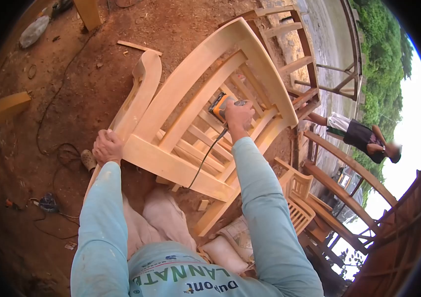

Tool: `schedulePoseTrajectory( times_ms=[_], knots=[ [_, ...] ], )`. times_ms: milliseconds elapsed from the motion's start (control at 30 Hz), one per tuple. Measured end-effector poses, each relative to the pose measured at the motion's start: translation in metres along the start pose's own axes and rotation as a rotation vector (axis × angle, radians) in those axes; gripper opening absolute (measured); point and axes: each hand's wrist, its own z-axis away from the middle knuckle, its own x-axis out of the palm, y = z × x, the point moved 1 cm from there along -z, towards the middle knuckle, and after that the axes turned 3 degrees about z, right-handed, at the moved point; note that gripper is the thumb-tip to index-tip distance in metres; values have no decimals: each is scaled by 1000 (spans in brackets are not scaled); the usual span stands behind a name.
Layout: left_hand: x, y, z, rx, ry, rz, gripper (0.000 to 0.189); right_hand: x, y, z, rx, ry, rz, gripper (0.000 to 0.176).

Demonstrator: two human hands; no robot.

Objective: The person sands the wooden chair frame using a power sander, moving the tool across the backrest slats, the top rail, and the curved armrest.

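A pale wooden chair frame (185,171) with slats and a curved armrest lies tilted in front of me. My left hand (107,147) is wrapped round the wood near the base of the armrest, at the frame's left corner. An orange and black power sander (219,107) rests against the inner slats. My right hand (239,115) grips the sander from above, its fingers partly hidden. From the tool a dark cord (205,157) runs down across the front rail.
Beyond the frame, a person (363,138) stands at the right beside large wooden frames (297,64). A slatted wooden seat (299,215) is at the lower right. Cords (47,111) and a plastic bag (34,31) lie on the dirt ground at the left.
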Motion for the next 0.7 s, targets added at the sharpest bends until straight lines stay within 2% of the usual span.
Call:
schedulePoseTrajectory(
  times_ms=[67,133,267,367,467,700],
  knots=[
    [-2,2,1,5,6,-2,37,-7,-5,0,25,-14,-19,75],
    [-11,-8,-14,14,42,-33,36,11,-22,16,-63,-2,-55,73],
    [5,-1,6,19,27,13,36,7,12,12,-117,62,19,74],
    [1,-3,0,9,18,6,35,2,12,6,-14,7,2,73],
    [-3,1,-2,22,17,-8,35,2,6,7,13,55,-3,71],
    [0,1,2,24,31,-13,35,3,-1,12,-57,56,-10,73]
  ],
)
